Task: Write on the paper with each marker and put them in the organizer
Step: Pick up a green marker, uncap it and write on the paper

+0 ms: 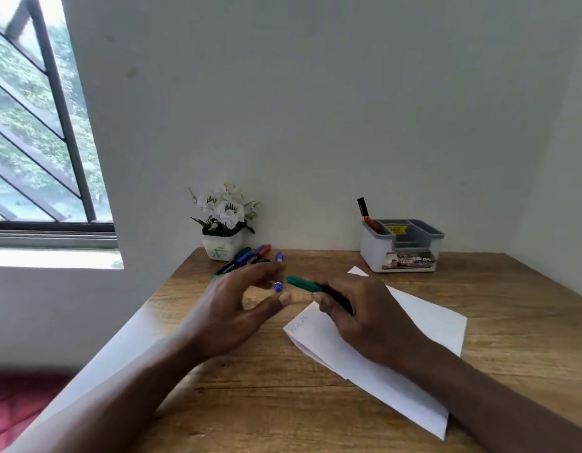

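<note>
green marker (302,282), right hand (365,313) curled round it

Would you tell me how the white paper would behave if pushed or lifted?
The paper looks thin, so it is probably floppy and light. Lying flat on the smooth wooden desk, it may well slide when pushed.

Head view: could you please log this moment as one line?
right hand grips green marker over paper | left hand holds nothing | red marker in organizer
</note>
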`<state>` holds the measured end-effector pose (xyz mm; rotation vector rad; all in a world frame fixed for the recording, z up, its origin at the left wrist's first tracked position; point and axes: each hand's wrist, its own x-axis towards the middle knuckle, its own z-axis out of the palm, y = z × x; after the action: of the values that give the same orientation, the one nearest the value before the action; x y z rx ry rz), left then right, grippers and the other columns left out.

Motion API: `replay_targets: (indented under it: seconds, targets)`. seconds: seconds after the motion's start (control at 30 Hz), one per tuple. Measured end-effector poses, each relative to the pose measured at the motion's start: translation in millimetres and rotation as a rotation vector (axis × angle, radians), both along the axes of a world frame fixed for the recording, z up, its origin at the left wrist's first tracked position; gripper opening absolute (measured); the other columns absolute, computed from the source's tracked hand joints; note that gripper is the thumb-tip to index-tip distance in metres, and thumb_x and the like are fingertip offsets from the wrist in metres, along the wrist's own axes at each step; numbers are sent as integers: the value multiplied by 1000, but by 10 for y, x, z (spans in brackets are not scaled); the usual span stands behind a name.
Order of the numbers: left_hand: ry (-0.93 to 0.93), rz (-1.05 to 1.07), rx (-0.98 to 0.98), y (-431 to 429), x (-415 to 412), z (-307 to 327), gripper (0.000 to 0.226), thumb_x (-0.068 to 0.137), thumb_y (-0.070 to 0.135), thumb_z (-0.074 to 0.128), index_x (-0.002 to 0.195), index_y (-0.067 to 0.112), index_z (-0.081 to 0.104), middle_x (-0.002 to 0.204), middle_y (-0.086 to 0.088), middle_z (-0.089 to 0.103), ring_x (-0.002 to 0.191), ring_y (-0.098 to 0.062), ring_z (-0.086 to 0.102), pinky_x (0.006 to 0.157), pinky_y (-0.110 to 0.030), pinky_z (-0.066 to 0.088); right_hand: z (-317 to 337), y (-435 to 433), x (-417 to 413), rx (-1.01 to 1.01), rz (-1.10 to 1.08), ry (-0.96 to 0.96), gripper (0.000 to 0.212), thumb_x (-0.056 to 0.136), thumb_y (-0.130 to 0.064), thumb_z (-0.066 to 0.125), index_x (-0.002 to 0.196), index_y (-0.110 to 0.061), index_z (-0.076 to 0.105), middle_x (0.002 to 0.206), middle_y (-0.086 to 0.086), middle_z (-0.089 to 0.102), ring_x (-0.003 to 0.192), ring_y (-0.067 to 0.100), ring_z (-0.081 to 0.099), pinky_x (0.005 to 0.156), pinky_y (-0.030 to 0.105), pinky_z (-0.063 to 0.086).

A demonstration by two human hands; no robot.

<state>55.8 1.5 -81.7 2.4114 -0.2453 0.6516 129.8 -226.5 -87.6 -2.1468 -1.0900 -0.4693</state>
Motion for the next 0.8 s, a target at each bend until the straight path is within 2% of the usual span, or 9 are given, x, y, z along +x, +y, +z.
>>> replay_targets:
  seconds: [0.07, 0.13, 0.2, 0.3, 0.47, 0.57, 0.67, 0.73, 0.8]
  targets:
    - [-58, -75, -35, -98, -34, 18, 44, 91, 50, 70, 132, 34, 66, 111, 23, 74, 104, 2, 69, 88, -38, 59, 4, -3, -12, -32, 17, -16, 41, 98, -38, 50, 130, -21, 68, 111, -6, 75, 87, -1, 62, 75, 9, 43]
    - [-95, -130, -44, -183, -54, 34, 34, 92, 35, 74, 125, 33, 70, 104, 20, 76, 97, -4, 73, 83, -36, 60, -9, 10, -61, -50, 64, -22, 39, 100, -36, 49, 133, -23, 66, 120, -5, 74, 99, 6, 66, 84, 23, 53]
    - [-149, -149, -74, -228, -65, 39, 26, 91, 23, 76, 116, 30, 75, 98, 17, 78, 89, -7, 75, 77, -33, 61, -9, 23, -100, -51, 84, -44, 36, 101, -34, 49, 130, -24, 67, 115, -5, 74, 98, 12, 68, 80, 35, 55]
    - [-170, -154, -114, -212, -69, 33, 22, 89, 14, 78, 108, 25, 78, 87, 14, 78, 77, -7, 74, 70, -27, 59, 4, 37, -122, -61, 60, -77, 35, 100, -32, 49, 129, -25, 67, 112, -5, 75, 93, 15, 68, 74, 41, 56]
    - [-147, -203, -191, -156, -62, 33, 21, 87, 18, 78, 107, 23, 78, 88, 8, 79, 76, -12, 75, 71, -32, 59, 30, 3, -145, -49, 8, -102, 39, 97, -39, 51, 133, -33, 65, 116, -11, 77, 93, 10, 72, 73, 31, 58]
    - [-138, -192, -252, -105, -28, 5, 21, 87, 22, 79, 107, 23, 78, 93, 5, 80, 83, -19, 76, 76, -45, 62, 86, -33, -109, -74, -63, -77, 38, 98, -56, 47, 123, -40, 71, 82, -21, 73, 68, 1, 61, 55, 19, 39]
    - [-87, -132, -264, 10, 36, -44, 23, 86, 20, 79, 108, 28, 77, 98, 8, 79, 86, -20, 75, 78, -48, 62, 108, -63, -11, -89, -172, -36, 39, 97, -61, 49, 121, -40, 72, 60, -25, 48, 59, -2, 49, 52, 15, 24]
    - [-38, -95, -220, 93, 49, -53, 27, 88, 16, 79, 109, 33, 78, 100, 12, 78, 87, -18, 74, 78, -47, 61, 97, -63, 52, -131, -233, -8, 42, 96, -60, 51, 127, -38, 69, 65, -24, 49, 62, -1, 48, 53, 15, 26]
    - [19, -61, -165, 149, 63, -60, 31, 88, 15, 78, 109, 37, 77, 102, 17, 78, 90, -13, 74, 81, -43, 61, 74, -69, 96, -200, -251, 27, 46, 95, -59, 52, 134, -38, 63, 89, -21, 67, 77, 2, 58, 62, 18, 39]
